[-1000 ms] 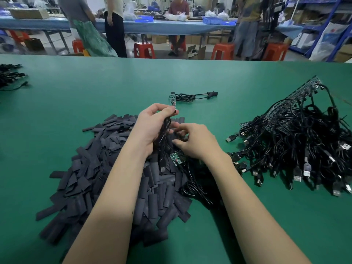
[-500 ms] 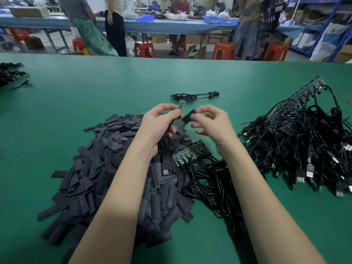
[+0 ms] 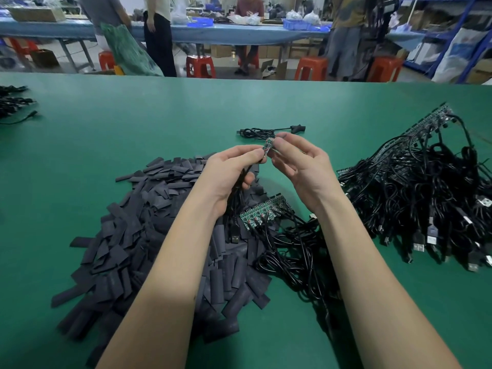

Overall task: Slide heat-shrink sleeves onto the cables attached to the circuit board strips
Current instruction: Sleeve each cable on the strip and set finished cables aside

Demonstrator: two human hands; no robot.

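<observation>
Together, both hands' fingers (image 3: pixel 255 155) pinch one small circuit board (image 3: pixel 267 145) (cable (image 3: pixel 241 179) trailing below).

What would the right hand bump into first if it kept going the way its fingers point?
Probably the small circuit board pinched by the left hand; the right hand fingertips already seem to reach it, though depth is unclear.

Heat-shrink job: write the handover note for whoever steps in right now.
Left hand pinches a small circuit board, its cable hanging below.
Right hand pinches at the board's top; whether it holds a sleeve cannot be told.
Loose sleeves are piled on the left, a board strip with cables lies between the forearms, the big cable bundle at right.
One cable lies alone beyond the hands.
Left: most cables.
</observation>
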